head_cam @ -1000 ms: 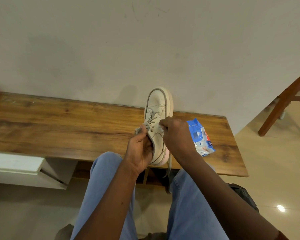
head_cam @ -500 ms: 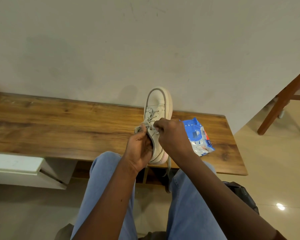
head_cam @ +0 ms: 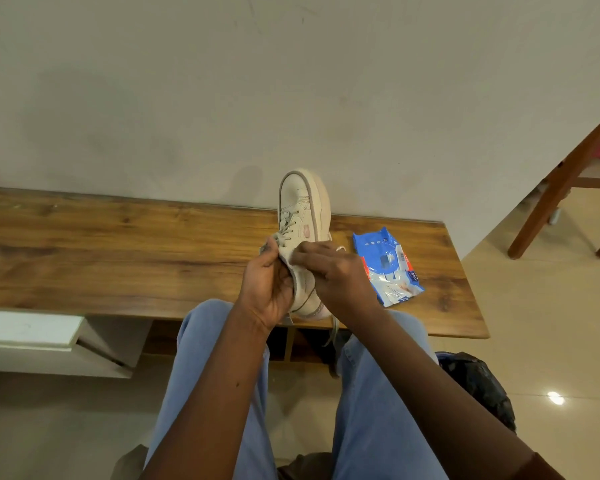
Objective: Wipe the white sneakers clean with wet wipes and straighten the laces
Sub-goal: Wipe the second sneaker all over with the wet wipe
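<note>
Head view puts the wooden bench [head_cam: 118,258] across the middle of my screen, its back edge against the plain wall [head_cam: 291,81]. The white sneaker [head_cam: 303,209] sits over the right part of the bench. Its toe points at the wall, its heel is out past the front edge, and it is rolled partly onto its side so the sole edge faces right. The left hand [head_cam: 271,289] grips the heel end from the left, fingers wrapped round it and the thumb up by the top eyelets. The right hand [head_cam: 329,268] comes in from the other side with its fingers curled onto the upper near the collar. I see a pale fold under those fingertips but cannot tell whether it is the tongue or a wipe. The greyish laces [head_cam: 286,230] are threaded up the front, and one loose end [head_cam: 331,332] hangs below the front edge of the bench. The pack of wet wipes [head_cam: 387,268], blue and clear, lies flat on the bench just right of the sneaker, apart from both hands. Blue jeans [head_cam: 215,393] fill the foreground below the bench. A black bag [head_cam: 475,386] sits on the floor [head_cam: 534,323] past its right end, and a wooden chair [head_cam: 551,202] stands farther right.
</note>
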